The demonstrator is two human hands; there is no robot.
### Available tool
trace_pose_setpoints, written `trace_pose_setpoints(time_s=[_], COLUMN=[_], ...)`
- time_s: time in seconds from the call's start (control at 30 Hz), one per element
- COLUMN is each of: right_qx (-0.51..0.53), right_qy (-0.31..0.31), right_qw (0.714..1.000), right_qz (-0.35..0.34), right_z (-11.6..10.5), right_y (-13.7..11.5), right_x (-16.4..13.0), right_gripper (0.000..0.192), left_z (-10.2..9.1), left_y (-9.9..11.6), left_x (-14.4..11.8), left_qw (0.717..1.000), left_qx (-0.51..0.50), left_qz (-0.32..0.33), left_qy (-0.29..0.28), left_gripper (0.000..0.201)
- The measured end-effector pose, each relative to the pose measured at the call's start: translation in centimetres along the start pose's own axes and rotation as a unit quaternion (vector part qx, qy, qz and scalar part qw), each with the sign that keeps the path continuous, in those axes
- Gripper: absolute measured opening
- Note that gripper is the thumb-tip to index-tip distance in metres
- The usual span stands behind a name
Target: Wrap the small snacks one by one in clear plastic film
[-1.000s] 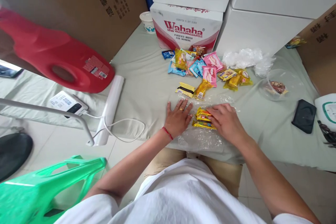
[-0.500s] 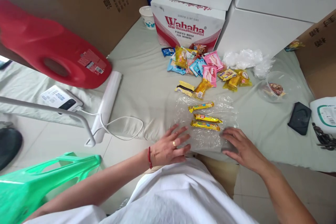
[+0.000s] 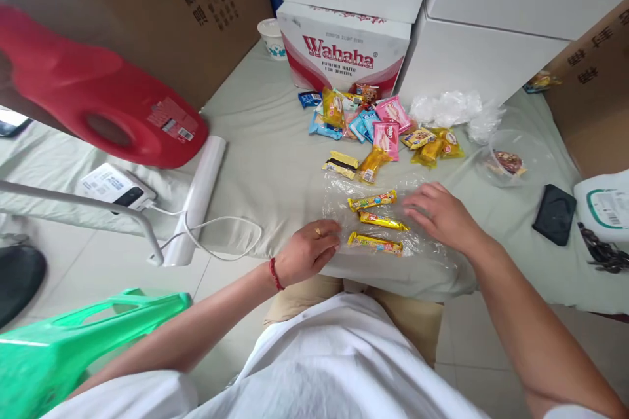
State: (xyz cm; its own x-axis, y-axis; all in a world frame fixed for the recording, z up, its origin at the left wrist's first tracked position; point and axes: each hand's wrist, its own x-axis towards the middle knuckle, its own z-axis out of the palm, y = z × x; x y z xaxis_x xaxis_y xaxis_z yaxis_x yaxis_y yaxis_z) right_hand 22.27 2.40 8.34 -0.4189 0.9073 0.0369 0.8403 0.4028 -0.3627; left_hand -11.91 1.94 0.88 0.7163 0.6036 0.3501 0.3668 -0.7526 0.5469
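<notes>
A clear plastic bag [image 3: 339, 200] lies flat on the bed sheet in front of me. On or inside it, I cannot tell which, are three yellow-wrapped snack sticks: an upper stick [image 3: 373, 201], a middle stick [image 3: 384, 220] and a lower stick [image 3: 376, 244]. At the bag's left edge my left hand [image 3: 312, 252] has its fingers drawn together on the plastic. My right hand [image 3: 437, 215] rests over the bag's right side, fingers stretched toward the sticks and touching none of them.
Beyond the bag lie assorted wrapped snacks [image 3: 386, 137], crumpled clear bags [image 3: 449, 108] and a clear bowl [image 3: 506, 160]. A Wahaha carton [image 3: 344, 49] stands behind. To the left are a red jug [image 3: 113, 101], a white roll [image 3: 196, 203] and a cable [image 3: 258, 229].
The lower stick has moved toward me, apart from the middle one. My right hand has gone farther up over the bag. My left hand's spread fingers have closed together.
</notes>
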Motion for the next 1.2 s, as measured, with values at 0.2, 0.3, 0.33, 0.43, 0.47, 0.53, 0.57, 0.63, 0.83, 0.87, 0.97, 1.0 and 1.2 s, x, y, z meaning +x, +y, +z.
trace_pose_setpoints(time_s=[0.2,0.3,0.33,0.43,0.47,0.53,0.57,0.63,0.83,0.87,0.97,1.0,1.2], right_qx=[-0.098,-0.076,-0.059,-0.009,-0.003,-0.007,-0.013,-0.008,-0.012,-0.022,0.007,0.034,0.214], right_qy=[-0.116,-0.073,-0.053,-0.046,-0.062,-0.093,-0.095,-0.072,0.029,0.036,0.048,0.046,-0.042], right_qw=[0.988,0.994,0.997,0.999,0.998,0.996,0.995,0.997,0.999,0.999,0.999,0.998,0.967], right_qz=[-0.02,-0.013,-0.012,-0.025,-0.028,-0.017,-0.007,0.002,-0.033,-0.031,-0.012,0.0,0.131], right_z=[3.1,1.9,1.3,0.2,0.2,0.8,1.2,2.0,3.7,3.9,3.7,3.3,1.7], right_y=[-0.7,-0.8,-0.9,-1.5,-1.8,-2.4,-2.6,-3.0,-3.2,-3.0,-1.8,-1.2,3.8], right_x=[7.0,6.1,5.3,2.8,2.1,0.9,0.3,-1.2,-8.3,-9.1,-9.4,-8.8,-2.7], right_gripper=[0.028,0.027,0.029,0.033,0.032,0.031,0.032,0.038,0.058,0.043,0.023,0.024,0.042], left_z=[0.6,0.7,0.7,0.9,0.9,0.9,0.9,0.9,0.9,0.8,0.2,-0.1,-0.3], left_y=[0.8,0.9,0.9,0.7,0.7,0.7,0.7,0.7,0.7,0.7,0.6,0.4,-1.7], left_x=[-0.6,-0.8,-0.8,-0.9,-0.9,-0.8,-0.7,-0.7,-0.6,-0.5,0.3,0.7,4.0], left_qw=[1.0,0.998,0.996,0.994,0.994,0.994,0.994,0.994,0.99,0.99,0.988,0.988,0.977], left_qx=[-0.009,-0.028,-0.034,-0.045,-0.045,-0.041,-0.038,-0.033,-0.049,-0.052,-0.046,-0.04,-0.009], left_qz=[0.001,-0.048,-0.063,-0.083,-0.084,-0.083,-0.081,-0.078,-0.101,-0.102,-0.097,-0.098,-0.174], left_qy=[0.03,0.042,0.043,0.047,0.048,0.053,0.059,0.07,0.083,0.085,0.107,0.114,0.12], left_gripper=[0.018,0.021,0.022,0.024,0.024,0.023,0.022,0.02,0.019,0.019,0.018,0.018,0.02])
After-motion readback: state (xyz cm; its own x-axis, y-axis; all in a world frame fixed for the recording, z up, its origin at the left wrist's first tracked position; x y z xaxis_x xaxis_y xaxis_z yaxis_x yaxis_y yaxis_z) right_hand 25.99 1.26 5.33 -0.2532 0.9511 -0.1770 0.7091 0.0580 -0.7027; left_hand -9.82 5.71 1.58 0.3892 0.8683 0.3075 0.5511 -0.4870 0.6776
